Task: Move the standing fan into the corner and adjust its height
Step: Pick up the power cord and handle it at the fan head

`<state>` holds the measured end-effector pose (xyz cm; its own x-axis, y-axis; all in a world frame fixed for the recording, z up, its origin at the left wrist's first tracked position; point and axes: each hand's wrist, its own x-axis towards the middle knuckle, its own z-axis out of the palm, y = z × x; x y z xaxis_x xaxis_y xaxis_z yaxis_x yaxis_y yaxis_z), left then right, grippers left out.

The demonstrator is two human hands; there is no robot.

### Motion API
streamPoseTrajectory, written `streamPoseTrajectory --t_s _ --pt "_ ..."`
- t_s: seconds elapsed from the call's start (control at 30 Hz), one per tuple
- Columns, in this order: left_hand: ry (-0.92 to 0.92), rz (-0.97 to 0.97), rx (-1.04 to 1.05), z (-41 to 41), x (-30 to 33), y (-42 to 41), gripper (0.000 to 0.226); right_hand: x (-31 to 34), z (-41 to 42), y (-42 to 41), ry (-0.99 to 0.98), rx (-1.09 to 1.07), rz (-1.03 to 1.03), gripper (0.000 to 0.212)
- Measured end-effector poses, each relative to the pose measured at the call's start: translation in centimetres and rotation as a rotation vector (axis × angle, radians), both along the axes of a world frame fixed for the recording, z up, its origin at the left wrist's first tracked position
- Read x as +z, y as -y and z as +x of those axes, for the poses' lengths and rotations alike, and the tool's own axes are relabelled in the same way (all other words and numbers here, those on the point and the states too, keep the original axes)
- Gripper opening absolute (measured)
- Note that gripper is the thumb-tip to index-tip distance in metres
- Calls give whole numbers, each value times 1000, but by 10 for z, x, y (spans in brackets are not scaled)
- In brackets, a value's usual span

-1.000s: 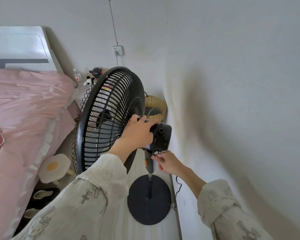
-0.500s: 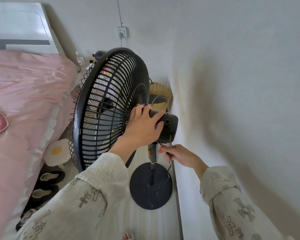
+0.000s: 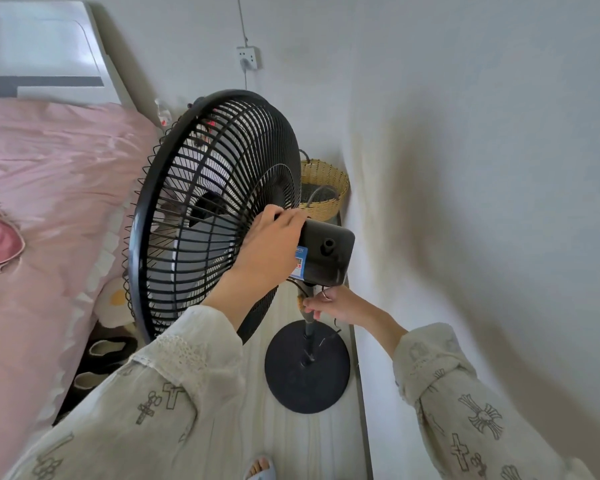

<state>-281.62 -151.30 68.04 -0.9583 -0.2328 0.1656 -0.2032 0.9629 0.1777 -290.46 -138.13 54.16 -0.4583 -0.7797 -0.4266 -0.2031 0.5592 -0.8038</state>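
So, fan spot: the standing fan (image 3: pixel 215 216) stands on the floor (image 3: pixel 291 306), close to the right wall (image 3: pixel 482 202), with its round base (image 3: pixel 307 367) just beside that wall.
Corner: the corner is right behind the fan, where a woven basket (image 3: pixel 323 188) sits. I think the move is done, or nearly done.
Left hand: the left hand (image 3: pixel 271 251) is wrapped over the front of the black motor box (image 3: pixel 326 252), right behind the grille (image 3: pixel 201 209). It holds the fan head steady.
Right hand: the right hand (image 3: pixel 329 304) pinches the pole (image 3: pixel 309 327) just under the motor box, where the height knob could be. The knob is too small to tell.
Done: the fan looks to be in its place.
Left to do: the height. I think this step is going on now. Then the pole needs to be made tight.
Nearby: a bed with a pink cover (image 3: pixel 49 202) is on the left, and a wall socket (image 3: pixel 248 57) is up behind the fan.
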Motion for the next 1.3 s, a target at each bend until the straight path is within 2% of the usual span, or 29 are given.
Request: streamPoseTrajectory --t_s 0.13,0.2,0.33,0.43,0.53,0.6,0.73,0.83,1.0,1.07,1.17,1.23,1.3 --pt "9 18 12 4 -2 -2 65 -13 -21 -7 -167 87 230 36" --pt "-7 26 14 7 -3 -3 65 -15 -35 -16 -182 115 334 38" --pt "-51 25 8 11 -5 -5 62 2 -67 -27 -71 -102 401 37" --pt "-81 19 14 11 -8 -9 64 31 -84 -20 134 -336 341 30" --pt "-87 21 13 11 -9 -12 65 70 -96 -3 233 -449 257 27" --pt "-78 18 12 10 -9 -14 65 94 -97 8 314 -459 219 29" --pt "-29 23 21 8 -8 -15 67 136 -92 20 421 -332 217 36" --pt "-3 35 7 8 -5 -14 68 168 -83 22 340 -295 198 29" --pt "-8 219 75 10 3 -16 66 203 -52 25 189 -230 149 23" --pt "28 257 59 10 10 -16 62 211 -35 21 242 -257 56 18" --pt "154 211 2 5 21 -11 53 208 -13 13 345 -336 -90 27" --pt "241 168 -14 3 27 -10 54 201 0 5 328 -386 -148 34" --pt "286 134 -27 1 32 -8 62 195 13 -3 260 -389 -204 27"
